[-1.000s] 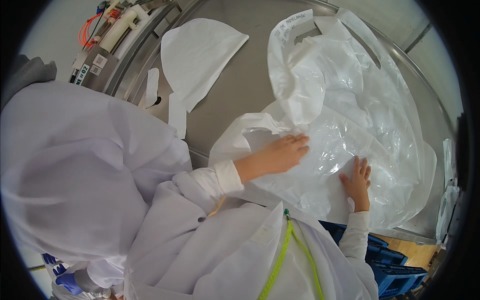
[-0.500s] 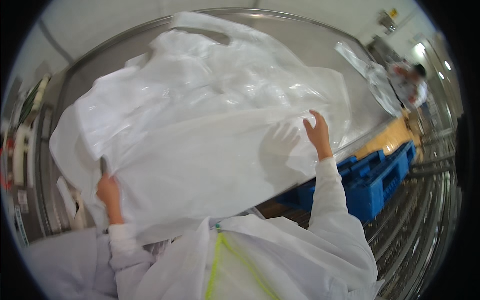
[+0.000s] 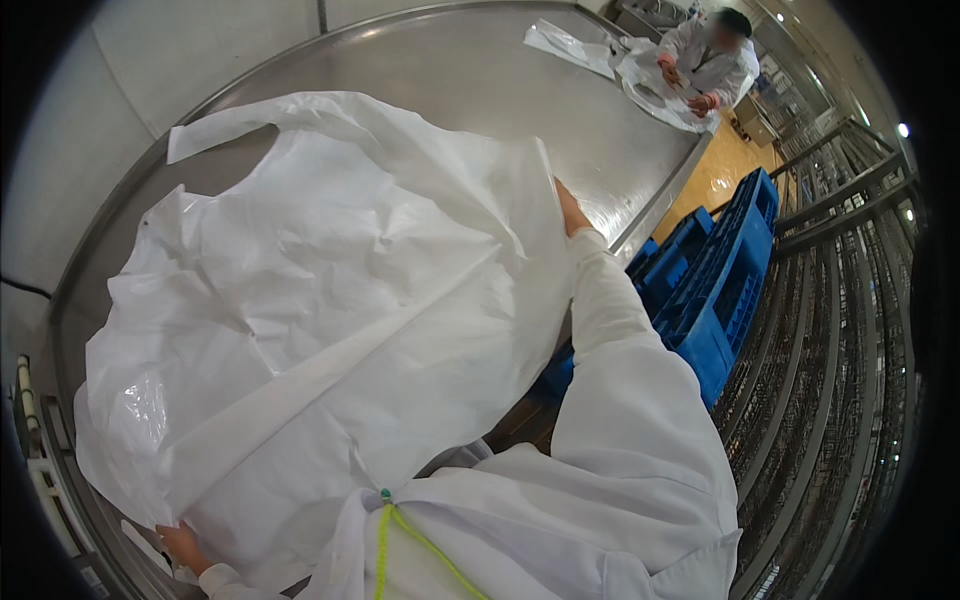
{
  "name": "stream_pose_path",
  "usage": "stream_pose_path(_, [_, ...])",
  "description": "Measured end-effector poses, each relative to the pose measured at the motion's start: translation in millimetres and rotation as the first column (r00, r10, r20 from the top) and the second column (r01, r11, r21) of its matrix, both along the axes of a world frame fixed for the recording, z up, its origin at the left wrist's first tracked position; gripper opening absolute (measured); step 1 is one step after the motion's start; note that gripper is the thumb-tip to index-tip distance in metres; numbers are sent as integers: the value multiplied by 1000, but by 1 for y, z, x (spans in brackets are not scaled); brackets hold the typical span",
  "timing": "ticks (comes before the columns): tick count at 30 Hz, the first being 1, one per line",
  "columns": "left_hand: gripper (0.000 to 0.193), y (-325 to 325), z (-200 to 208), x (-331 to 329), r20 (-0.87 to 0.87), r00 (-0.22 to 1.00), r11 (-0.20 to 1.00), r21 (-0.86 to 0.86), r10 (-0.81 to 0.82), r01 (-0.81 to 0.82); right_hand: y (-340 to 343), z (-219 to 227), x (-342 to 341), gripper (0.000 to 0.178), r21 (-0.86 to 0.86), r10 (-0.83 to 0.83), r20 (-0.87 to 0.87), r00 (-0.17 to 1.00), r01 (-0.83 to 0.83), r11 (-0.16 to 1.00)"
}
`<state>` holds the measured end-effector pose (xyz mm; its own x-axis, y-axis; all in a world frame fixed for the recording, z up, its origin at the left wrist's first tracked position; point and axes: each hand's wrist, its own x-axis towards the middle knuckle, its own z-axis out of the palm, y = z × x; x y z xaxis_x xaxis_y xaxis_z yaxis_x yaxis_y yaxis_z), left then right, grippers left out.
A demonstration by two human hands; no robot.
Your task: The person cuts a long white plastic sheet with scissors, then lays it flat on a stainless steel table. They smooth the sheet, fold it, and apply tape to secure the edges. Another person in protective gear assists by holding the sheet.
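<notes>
A large white plastic apron point(image 3: 330, 290) with a strap-like loop at its far left is spread and crumpled over the metal table in front of me. My left hand point(image 3: 183, 548) is closed on its near left edge, with the fingers partly covered by the plastic. At the right edge my right hand point(image 3: 570, 208) reaches behind the apron. The plastic hides its fingers, so their grip does not show. A long straight fold runs across the apron from near left to far right.
The metal table point(image 3: 460, 70) has a raised rim. At its far right end a person point(image 3: 710, 60) handles another white plastic piece point(image 3: 650, 85). Blue plastic pallets point(image 3: 715, 290) stand on the right, beside metal racks point(image 3: 820, 370). A white wall point(image 3: 130, 70) borders the left.
My right hand has gone from open above the apron to behind its right edge. My left hand has moved nearer and leftward with the apron's edge. The view has turned rightward.
</notes>
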<state>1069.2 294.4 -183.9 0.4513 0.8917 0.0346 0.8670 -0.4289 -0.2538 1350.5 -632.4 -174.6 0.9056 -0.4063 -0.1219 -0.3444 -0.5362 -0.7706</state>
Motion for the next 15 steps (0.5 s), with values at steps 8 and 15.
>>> stream_pose_path(8, [71, -149, 29, 95, 126, 948, 954, 110, -291, 279, 86, 53, 19, 60, -227, 80, -98, 992, -101, 969])
stream_pose_path(15, [72, -188, 21, 121, 99, 840, 843, -27, -533, 537, -17, 108, 7, 43, -284, -303, 448, 841, 455, 844])
